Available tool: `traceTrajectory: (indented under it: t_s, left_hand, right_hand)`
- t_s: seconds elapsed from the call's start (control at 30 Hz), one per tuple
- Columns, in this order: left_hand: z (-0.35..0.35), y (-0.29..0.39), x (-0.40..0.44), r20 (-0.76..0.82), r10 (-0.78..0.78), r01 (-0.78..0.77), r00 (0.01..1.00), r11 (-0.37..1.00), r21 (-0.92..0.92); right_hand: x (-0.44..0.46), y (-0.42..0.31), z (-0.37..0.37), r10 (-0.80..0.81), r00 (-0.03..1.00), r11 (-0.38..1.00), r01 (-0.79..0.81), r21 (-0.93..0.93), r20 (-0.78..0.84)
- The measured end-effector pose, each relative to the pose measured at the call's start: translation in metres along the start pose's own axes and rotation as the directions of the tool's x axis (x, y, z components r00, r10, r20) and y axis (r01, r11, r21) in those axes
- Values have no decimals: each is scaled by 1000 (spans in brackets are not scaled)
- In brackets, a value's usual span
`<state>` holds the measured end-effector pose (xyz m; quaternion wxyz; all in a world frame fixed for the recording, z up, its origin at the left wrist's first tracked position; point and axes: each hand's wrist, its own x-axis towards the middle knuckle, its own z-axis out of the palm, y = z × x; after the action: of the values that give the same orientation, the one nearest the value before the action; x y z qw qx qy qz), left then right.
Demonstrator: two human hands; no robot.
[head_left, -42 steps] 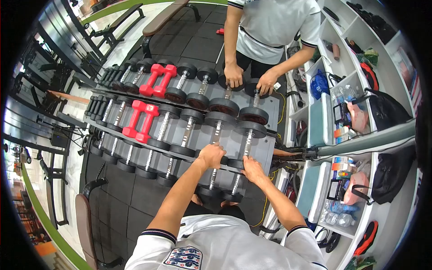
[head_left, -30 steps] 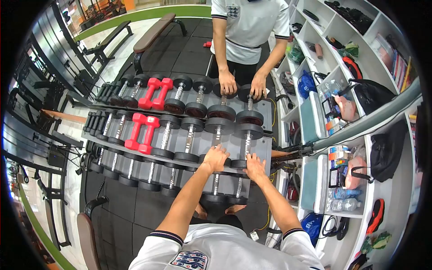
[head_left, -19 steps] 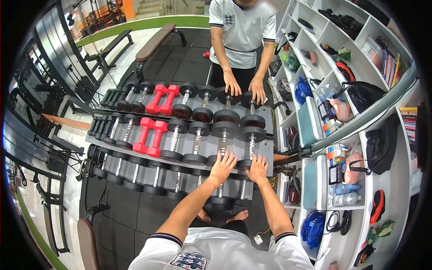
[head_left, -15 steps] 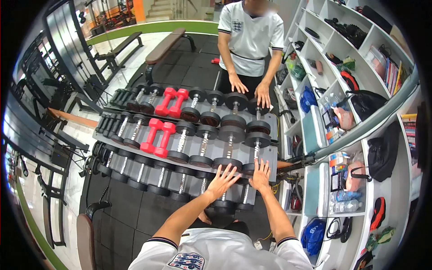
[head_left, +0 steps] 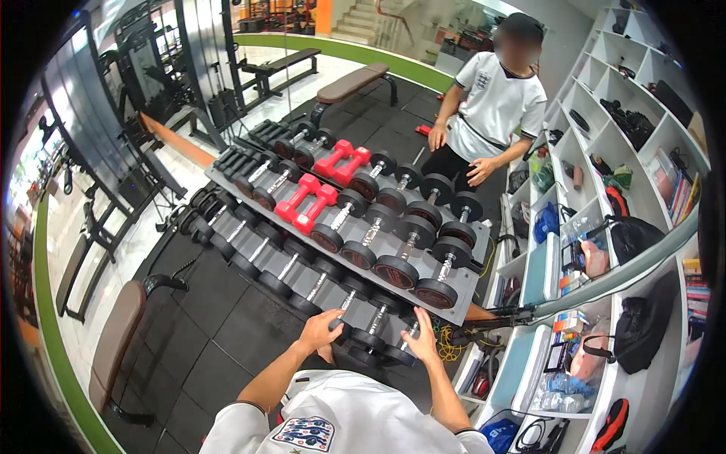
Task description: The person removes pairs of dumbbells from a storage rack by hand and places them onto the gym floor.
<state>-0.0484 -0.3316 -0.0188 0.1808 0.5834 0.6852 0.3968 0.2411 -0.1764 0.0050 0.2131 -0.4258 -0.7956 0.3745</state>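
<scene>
My left hand [head_left: 323, 330] hovers at the front of the lower row, fingers loosely curved and thumb apart, holding nothing. Close by is a black dumbbell with a chrome handle [head_left: 348, 300]. My right hand [head_left: 422, 339] has its fingers extended beside the rightmost lower dumbbell [head_left: 401, 355]; whether it touches that dumbbell I cannot tell. Above, on the grey rack [head_left: 459, 309], lie large black dumbbells, the rightmost one [head_left: 436, 293] nearest my right hand. Two red dumbbells [head_left: 305, 219] rest farther left in that row.
A mirror behind the rack seems to repeat the weights and a person in a white shirt [head_left: 495, 106]. White shelves [head_left: 605, 318] with bags and bottles line the right. A brown padded bench [head_left: 121, 340] stands left, on black floor tiles [head_left: 197, 348].
Both hands have drawn back from the upper row toward my body and now are by the lower row. The view has tilted and shifted, showing more of the reflected person.
</scene>
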Motion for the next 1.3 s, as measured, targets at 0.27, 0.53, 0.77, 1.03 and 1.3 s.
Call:
traceTrajectory:
  t_s: [0.27, 0.53, 0.77, 1.03, 1.3]
  left_hand:
    - [-7, 34, -96, -187, -353, 299, 917, 917, -262]
    - [-33, 71, -206, -271, -505, 419, 820, 851, -317]
    - [-64, 52, -257, -315, -534, 382, 785, 817, -433]
    - [-140, 26, -303, -231, -518, 367, 824, 797, -479]
    - [-210, -19, -379, -272, -554, 367, 787, 774, -515]
  right_hand:
    - [-81, 31, 34, 132, 946, 981, -168, 99, 297]
    - [-132, -2, 79, 100, 849, 962, -215, 166, 519]
    - [-149, -66, 118, 1, 828, 949, -178, 262, 560]
    - [-164, -173, 205, 13, 696, 796, -441, 414, 717]
    - [-186, -262, 315, -79, 540, 855, -396, 336, 838]
